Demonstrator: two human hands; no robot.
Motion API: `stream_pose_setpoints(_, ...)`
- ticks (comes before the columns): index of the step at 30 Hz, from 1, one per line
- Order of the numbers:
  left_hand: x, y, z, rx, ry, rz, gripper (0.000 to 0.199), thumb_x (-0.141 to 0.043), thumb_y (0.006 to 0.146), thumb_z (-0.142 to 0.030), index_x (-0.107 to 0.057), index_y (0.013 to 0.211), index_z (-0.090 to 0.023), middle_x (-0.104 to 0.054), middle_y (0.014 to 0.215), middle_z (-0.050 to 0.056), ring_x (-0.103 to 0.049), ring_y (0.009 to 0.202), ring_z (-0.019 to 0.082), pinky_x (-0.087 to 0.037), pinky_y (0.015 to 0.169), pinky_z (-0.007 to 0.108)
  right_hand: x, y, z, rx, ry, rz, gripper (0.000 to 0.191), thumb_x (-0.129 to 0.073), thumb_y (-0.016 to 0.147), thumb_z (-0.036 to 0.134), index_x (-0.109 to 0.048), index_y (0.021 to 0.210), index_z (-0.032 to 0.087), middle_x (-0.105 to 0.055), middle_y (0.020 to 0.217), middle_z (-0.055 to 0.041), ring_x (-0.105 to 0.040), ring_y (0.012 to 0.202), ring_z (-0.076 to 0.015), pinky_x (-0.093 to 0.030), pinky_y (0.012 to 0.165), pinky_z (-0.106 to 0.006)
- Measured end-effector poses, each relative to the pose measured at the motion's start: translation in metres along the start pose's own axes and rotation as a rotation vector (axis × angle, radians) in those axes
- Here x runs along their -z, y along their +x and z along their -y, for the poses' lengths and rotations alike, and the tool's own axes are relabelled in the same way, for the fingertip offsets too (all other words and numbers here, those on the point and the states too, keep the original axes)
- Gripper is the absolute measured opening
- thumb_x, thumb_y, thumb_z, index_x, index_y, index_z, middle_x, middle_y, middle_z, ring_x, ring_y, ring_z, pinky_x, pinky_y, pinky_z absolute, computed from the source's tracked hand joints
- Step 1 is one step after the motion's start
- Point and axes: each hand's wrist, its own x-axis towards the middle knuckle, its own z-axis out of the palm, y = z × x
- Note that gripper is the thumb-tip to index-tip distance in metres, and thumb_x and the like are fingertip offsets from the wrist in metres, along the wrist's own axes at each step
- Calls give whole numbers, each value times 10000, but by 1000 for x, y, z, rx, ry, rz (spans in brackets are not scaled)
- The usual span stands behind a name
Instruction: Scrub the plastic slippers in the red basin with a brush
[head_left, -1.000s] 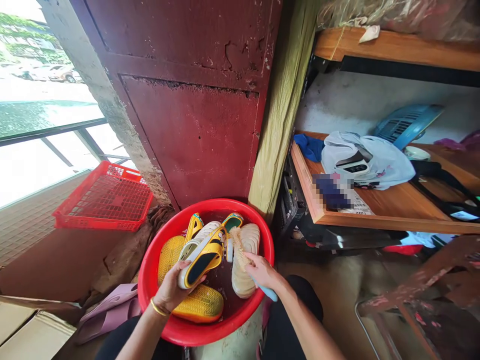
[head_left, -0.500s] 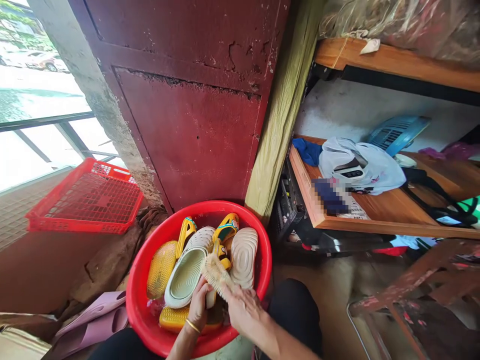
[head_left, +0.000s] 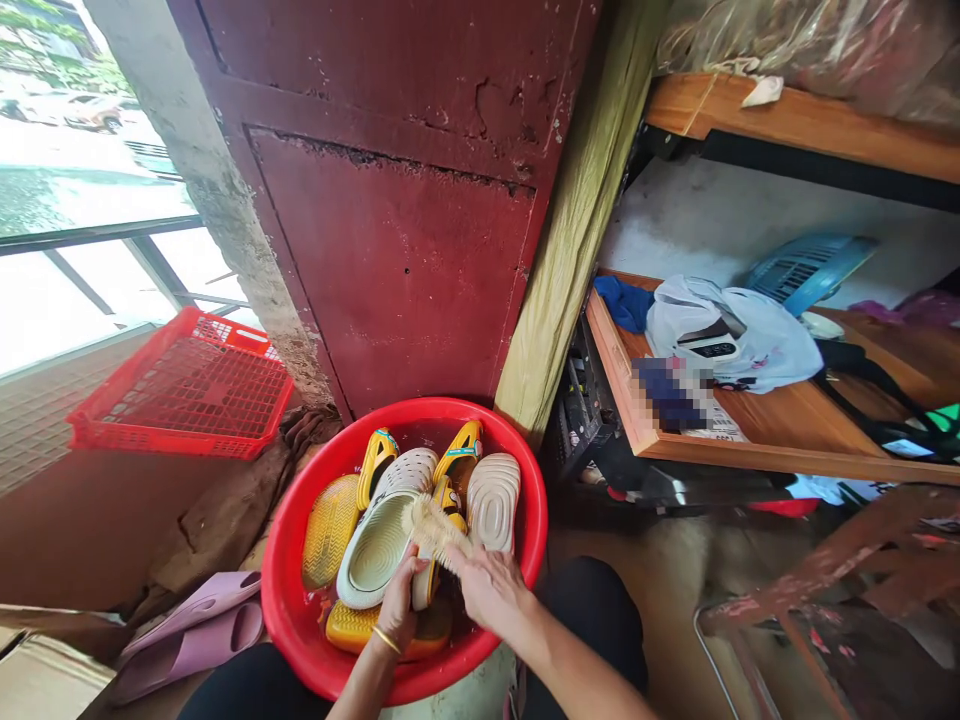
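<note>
A red plastic basin [head_left: 268, 590] holds water and several clogs and slippers. My right hand [head_left: 491, 590] grips a scrub brush [head_left: 431, 525] with pale bristles, over the middle of the basin. Closed around the near end of a yellow clog [head_left: 448, 498] is my left hand [head_left: 400, 598], wearing a gold bangle; the brush partly hides this clog. A pale green-white clog [head_left: 379, 550] lies just left of the brush. To the right leans a beige-soled shoe [head_left: 493, 498]. Yellow soles [head_left: 330, 530] show at the left and below my left hand.
Pink slides [head_left: 196, 635] lie left of the basin, below a red plastic crate [head_left: 187, 390]. Behind stands a maroon door [head_left: 397, 270]. At the right, a wooden shelf [head_left: 795, 455] carries a white bag [head_left: 731, 335] and a blue fan [head_left: 810, 270]. A worn chair [head_left: 810, 590] stands lower right.
The view has shifted slightly, so the surroundings sit a little further right. Both hands stay over the basin, and the brush has moved slightly against the clog.
</note>
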Motion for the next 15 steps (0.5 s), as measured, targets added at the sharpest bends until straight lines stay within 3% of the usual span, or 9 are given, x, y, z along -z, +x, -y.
stream_pose_setpoints(4, 0, -4, -7, 195, -512, -21, 494, -660, 775, -219, -641, 1266, -170, -800, 898, 65, -751, 717, 243, -637, 736, 430, 21, 36, -10, 27, 50, -113, 517, -466, 964, 145, -615, 1441, 278, -774, 1127, -94, -720, 1034, -251, -539, 916, -349)
stream_pose_setpoints(8, 3, -9, -13, 262, -755, 67, 416, -564, 863, -213, -663, 1265, -180, -816, 892, 105, -787, 846, 313, -616, 858, 579, 27, 56, -29, 15, 138, -212, 558, -385, 1011, 187, -474, 1561, 217, -711, 1341, -119, -697, 1158, -237, -550, 978, -345)
stream_pose_setpoints(11, 7, -9, -15, 271, -842, 86, 450, -513, 891, -187, -647, 1320, -188, -818, 859, 98, -794, 858, 314, -602, 900, 598, 14, 45, -41, -23, 222, -278, 547, -359, 1006, 176, -511, 1531, 154, -655, 1432, -142, -642, 1278, -258, -526, 1062, -389)
stream_pose_setpoints(15, 7, -6, -18, 311, -807, -1, 429, -520, 933, -200, -614, 1350, -159, -818, 830, 81, -796, 767, 280, -642, 844, 522, -15, 8, -35, 12, 251, -224, 489, -473, 970, 194, -625, 1433, 226, -796, 1160, -88, -759, 1039, -256, -589, 918, -323)
